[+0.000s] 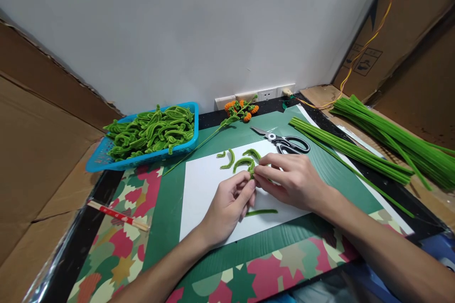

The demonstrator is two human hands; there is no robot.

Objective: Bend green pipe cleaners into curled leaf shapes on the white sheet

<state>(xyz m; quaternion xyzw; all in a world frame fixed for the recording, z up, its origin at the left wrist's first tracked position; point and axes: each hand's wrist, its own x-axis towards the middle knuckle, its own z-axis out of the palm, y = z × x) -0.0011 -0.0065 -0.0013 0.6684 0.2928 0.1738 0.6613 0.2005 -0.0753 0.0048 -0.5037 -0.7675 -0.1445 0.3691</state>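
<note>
Above a white sheet of paper (199,199), both hands meet at a small green fuzzy piece (251,170). My left hand (229,203) pinches its lower end between thumb and fingers. My right hand (293,177) has its fingertips closed on the same piece from the right. Curved green pieces (242,162) lie on the paper just behind the hands, with another curved one (231,158) and a tiny one (221,154) farther left. A straight green strip (263,212) rests on the paper below my hands.
Scissors (280,141) lie behind my right hand. A blue basket (195,137) of green pieces stands at the back left, beside an orange-flowered stem (231,118). Long green stems (351,151) lie at the right, chopsticks (119,215) at the left. Cardboard flanks both sides.
</note>
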